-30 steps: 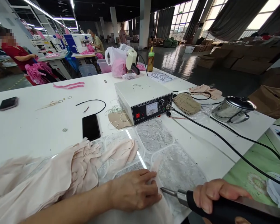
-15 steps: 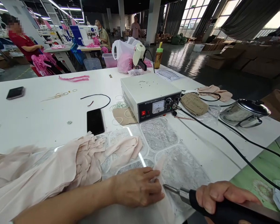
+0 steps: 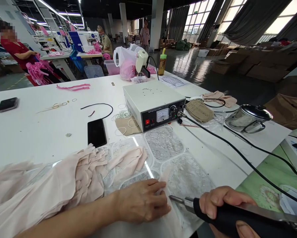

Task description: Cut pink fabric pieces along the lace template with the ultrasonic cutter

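- Here, a white table (image 3: 34, 132) fills most of the frame, running from the left edge to the right, with a factory floor and other workers at sewing machines in the upper left.
- A heap of pale pink fabric (image 3: 51, 185) spreads across the lower left, its pleated edge lying over a clear textured plastic sheet (image 3: 188, 175) in the lower centre.
- A white control box (image 3: 153, 104) with a dial and a red switch stands in the centre of the frame; a black cable (image 3: 237, 153) runs from its front toward the lower right.
- A steel pot (image 3: 248, 118) with a lid lies at the right, just beyond the cable.
- The left hand (image 3: 140, 200), at the bottom centre, lies flat and open, palm down, pressing a strip of the fabric onto the plastic sheet; it grips nothing.
- The right hand (image 3: 222, 205), at the lower right, is closed around the black handle of a handheld tool (image 3: 237, 218), whose metal tip (image 3: 174, 198) points left and sits just beside the left fingertips, at the fabric strip.
- A black phone (image 3: 96, 132) lies face down left of centre, near the fabric's upper edge.
- Thin white rings (image 3: 122, 115) are scattered beside the box's left side.
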{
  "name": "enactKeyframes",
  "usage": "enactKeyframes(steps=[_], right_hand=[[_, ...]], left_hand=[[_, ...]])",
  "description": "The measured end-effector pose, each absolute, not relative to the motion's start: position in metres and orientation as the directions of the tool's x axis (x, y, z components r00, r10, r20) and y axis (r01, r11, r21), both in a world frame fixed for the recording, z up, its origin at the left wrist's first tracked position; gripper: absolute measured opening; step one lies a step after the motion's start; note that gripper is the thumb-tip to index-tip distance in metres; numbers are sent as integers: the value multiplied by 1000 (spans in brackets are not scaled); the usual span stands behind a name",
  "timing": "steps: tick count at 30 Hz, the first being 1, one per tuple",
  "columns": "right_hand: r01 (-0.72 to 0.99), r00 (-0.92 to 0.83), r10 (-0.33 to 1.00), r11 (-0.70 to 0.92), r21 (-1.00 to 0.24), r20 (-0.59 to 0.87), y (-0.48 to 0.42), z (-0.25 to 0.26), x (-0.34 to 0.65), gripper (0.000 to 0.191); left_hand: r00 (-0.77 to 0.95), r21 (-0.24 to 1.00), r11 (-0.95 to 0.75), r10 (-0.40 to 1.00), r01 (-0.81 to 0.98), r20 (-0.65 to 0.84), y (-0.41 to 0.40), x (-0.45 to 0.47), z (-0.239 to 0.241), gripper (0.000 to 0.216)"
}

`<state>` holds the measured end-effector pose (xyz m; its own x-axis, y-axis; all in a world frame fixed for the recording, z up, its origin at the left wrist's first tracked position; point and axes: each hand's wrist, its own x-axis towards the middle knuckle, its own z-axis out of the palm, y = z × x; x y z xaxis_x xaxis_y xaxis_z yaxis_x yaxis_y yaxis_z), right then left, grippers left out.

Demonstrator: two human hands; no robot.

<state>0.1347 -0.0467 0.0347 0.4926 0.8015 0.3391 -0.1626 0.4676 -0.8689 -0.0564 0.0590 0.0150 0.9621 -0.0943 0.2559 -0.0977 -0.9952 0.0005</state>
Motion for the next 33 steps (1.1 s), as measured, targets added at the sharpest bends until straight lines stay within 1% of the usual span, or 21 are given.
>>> enactKeyframes(steps=[5, 9, 15, 22, 29, 33], right_hand=[[-180, 481, 811, 463, -868, 333, -47, 34, 135, 14], [-177, 481, 800, 488, -855, 358, -45, 36, 133, 14], [-195, 436, 832, 459, -867, 343, -46, 38, 133, 12], [-206, 414, 845, 449, -869, 338, -47, 37, 132, 11], [-185, 398, 850, 443, -877, 345, -47, 31, 131, 8], [-179, 431, 831, 460, -869, 351, -44, 29, 129, 10]], left_hand=[[962, 8, -995, -98, -103, 257, 59, -57, 17, 18], [965, 22, -994, -101, -109, 242, 59, -57, 17, 17], [971, 9, -995, -94, -98, 219, 60, -57, 16, 13], [970, -3, -996, -85, -87, 227, 59, -57, 18, 12], [973, 18, -996, -78, -84, 216, 60, -56, 21, 14], [973, 13, -996, -87, -92, 215, 60, -57, 21, 15]])
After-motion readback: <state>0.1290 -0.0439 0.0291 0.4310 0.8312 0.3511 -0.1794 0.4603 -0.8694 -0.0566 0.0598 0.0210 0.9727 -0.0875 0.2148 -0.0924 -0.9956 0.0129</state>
